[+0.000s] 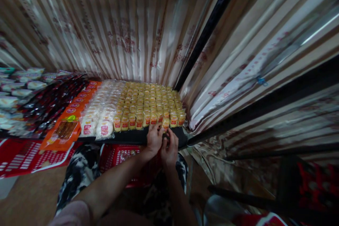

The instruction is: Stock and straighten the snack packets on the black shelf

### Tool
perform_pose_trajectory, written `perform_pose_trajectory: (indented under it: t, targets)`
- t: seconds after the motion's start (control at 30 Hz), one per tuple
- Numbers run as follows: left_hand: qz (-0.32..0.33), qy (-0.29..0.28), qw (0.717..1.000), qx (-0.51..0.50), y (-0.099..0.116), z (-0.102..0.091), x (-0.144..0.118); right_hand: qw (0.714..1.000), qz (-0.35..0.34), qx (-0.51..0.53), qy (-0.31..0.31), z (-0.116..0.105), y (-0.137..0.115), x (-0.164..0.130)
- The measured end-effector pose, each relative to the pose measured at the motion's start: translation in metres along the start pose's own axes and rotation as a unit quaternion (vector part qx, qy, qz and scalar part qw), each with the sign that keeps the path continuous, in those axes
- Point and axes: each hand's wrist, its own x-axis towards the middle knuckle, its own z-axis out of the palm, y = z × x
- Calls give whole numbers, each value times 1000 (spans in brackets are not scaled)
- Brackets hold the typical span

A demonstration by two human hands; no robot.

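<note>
A small shop or market stall is showing here. Rows of identical yellow snack packets (150, 104) are lying packed edge to edge on a dark display shelf (132, 137), with white packets (102, 116), orange packs (67, 122) and dark red packs (53, 100) sitting alongside in sorted blocks. Striped printed sheeting (127, 24) is hanging as walls. A red plastic basket (119, 153) is sitting below the shelf.
</note>
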Motion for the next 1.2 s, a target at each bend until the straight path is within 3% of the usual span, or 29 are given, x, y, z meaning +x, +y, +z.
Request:
perform_pose_trajectory:
  t: [0.2,0.4,0.77,0.93,1.2]
  targets:
    - [-49,-23,998,43,19,17,14,999,-24,-6,-27,10,30,11]
    - [-46,-25,998,39,18,24,19,997,-20,-7,-77,15,55,12]
    - [25,5,998,-56,10,27,7,995,45,-28,-80,23,48,13]
    - [71,-26,996,-55,8,24,0,994,69,-23,-80,24,49,14]
    - [46,-6,997,-57,8,86,-13,992,75,-45,-88,25,52,19]
